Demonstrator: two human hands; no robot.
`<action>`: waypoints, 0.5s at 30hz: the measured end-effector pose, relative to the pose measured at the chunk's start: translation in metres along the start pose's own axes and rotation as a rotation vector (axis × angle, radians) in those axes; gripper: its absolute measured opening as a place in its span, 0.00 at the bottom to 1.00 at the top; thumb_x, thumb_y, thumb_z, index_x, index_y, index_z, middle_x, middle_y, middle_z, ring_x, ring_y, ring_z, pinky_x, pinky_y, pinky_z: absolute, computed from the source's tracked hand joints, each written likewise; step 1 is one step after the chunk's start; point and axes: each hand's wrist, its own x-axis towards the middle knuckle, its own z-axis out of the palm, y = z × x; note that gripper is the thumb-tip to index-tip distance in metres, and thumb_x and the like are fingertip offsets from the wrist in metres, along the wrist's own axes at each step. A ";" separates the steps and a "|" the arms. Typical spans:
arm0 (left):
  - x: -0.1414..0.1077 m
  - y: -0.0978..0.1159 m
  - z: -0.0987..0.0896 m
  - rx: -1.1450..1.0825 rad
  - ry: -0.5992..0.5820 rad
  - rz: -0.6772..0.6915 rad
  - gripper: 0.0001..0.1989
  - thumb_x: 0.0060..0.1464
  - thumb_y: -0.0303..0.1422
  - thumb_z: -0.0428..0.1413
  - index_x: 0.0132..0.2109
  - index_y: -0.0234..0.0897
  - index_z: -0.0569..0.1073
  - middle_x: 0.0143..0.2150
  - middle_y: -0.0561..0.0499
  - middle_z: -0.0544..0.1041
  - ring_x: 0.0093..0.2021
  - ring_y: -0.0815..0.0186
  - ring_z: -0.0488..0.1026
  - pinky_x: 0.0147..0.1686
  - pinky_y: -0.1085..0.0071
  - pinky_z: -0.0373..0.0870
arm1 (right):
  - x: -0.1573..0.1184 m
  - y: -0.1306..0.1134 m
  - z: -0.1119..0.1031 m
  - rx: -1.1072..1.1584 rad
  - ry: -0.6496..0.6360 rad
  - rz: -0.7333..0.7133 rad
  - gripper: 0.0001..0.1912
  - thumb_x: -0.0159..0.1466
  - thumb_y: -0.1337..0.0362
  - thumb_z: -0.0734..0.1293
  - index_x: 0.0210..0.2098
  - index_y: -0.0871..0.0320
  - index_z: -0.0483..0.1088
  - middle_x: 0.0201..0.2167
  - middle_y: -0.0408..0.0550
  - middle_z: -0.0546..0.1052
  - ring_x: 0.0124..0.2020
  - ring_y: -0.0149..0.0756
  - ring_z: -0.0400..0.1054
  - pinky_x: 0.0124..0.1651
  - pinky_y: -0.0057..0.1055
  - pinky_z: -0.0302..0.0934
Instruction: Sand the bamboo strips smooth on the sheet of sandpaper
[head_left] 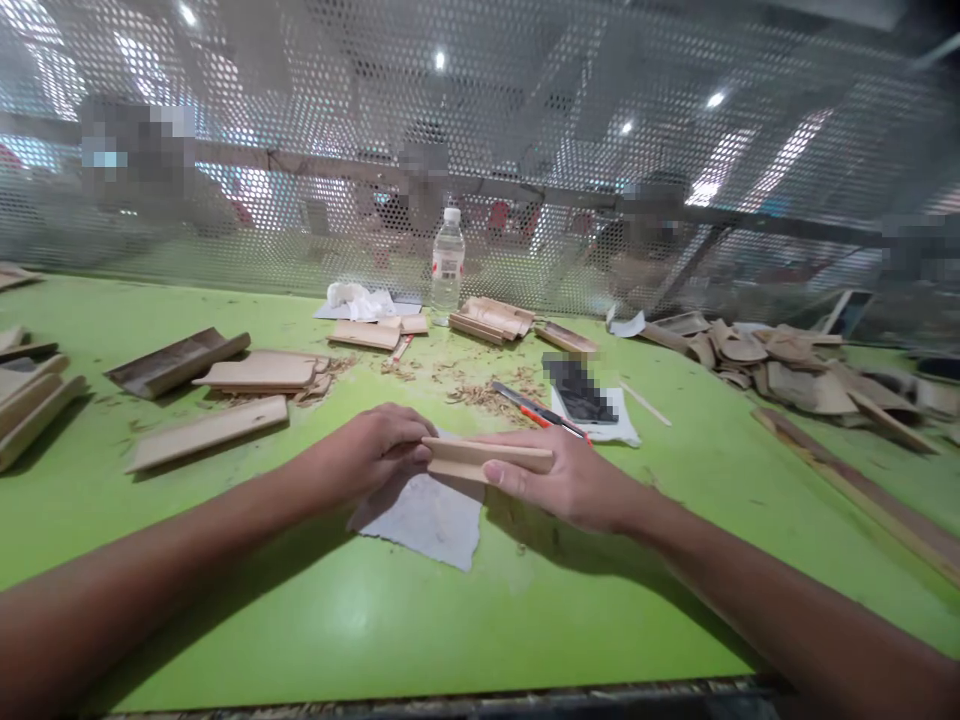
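Note:
Between my two hands is a short, pale strip of split bamboo, held level above the table. My left hand pinches its left end with thumb and fingers. My right hand grips the other end, thumb along the near side and fingers behind. Beneath lies a torn sheet of whitish paper, partly covered by the hands. Just past my right hand rests a red-handled cutter knife, its lower end hidden. A phone lies on white paper beside it.
Split bamboo pieces lie to the left, with a larger pile at right. A long bamboo strip runs along the right side. Shavings, a water bottle and crumpled tissue stand before a perforated screen.

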 end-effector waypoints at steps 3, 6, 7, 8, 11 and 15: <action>-0.001 -0.001 0.001 0.012 -0.003 -0.015 0.16 0.69 0.40 0.49 0.44 0.37 0.80 0.48 0.43 0.81 0.49 0.53 0.75 0.51 0.60 0.69 | -0.003 -0.003 0.000 0.033 -0.039 0.015 0.29 0.68 0.48 0.69 0.64 0.54 0.72 0.46 0.51 0.81 0.38 0.37 0.74 0.36 0.30 0.66; -0.002 0.001 0.001 0.029 -0.001 -0.025 0.17 0.70 0.42 0.49 0.48 0.37 0.78 0.49 0.43 0.80 0.49 0.53 0.75 0.51 0.61 0.69 | -0.005 -0.005 0.000 0.162 -0.092 0.062 0.36 0.64 0.50 0.73 0.69 0.51 0.65 0.41 0.48 0.80 0.30 0.31 0.72 0.30 0.26 0.66; -0.002 0.003 0.000 0.027 0.009 -0.032 0.18 0.71 0.43 0.49 0.49 0.37 0.78 0.49 0.44 0.80 0.49 0.53 0.75 0.50 0.62 0.69 | -0.006 -0.005 0.000 0.235 -0.122 0.090 0.40 0.64 0.50 0.74 0.71 0.50 0.61 0.36 0.46 0.79 0.26 0.29 0.70 0.26 0.25 0.65; -0.002 0.005 -0.002 0.019 0.019 -0.045 0.18 0.71 0.45 0.48 0.50 0.37 0.77 0.49 0.44 0.79 0.48 0.54 0.75 0.49 0.62 0.70 | -0.006 -0.006 0.000 0.310 -0.152 0.116 0.43 0.64 0.51 0.74 0.73 0.50 0.57 0.31 0.43 0.77 0.22 0.28 0.69 0.23 0.23 0.64; -0.003 0.012 -0.006 -0.028 0.030 -0.100 0.22 0.71 0.50 0.47 0.47 0.38 0.76 0.45 0.47 0.78 0.45 0.56 0.75 0.44 0.65 0.71 | -0.006 -0.007 0.000 0.504 -0.210 0.090 0.48 0.63 0.57 0.76 0.75 0.48 0.50 0.29 0.39 0.74 0.20 0.26 0.69 0.22 0.23 0.67; -0.004 0.019 -0.011 -0.073 0.030 -0.127 0.25 0.70 0.53 0.47 0.45 0.38 0.76 0.44 0.47 0.78 0.44 0.56 0.76 0.43 0.66 0.71 | -0.005 -0.006 0.003 0.637 -0.248 -0.033 0.50 0.63 0.63 0.77 0.75 0.48 0.47 0.34 0.40 0.73 0.21 0.25 0.70 0.24 0.22 0.69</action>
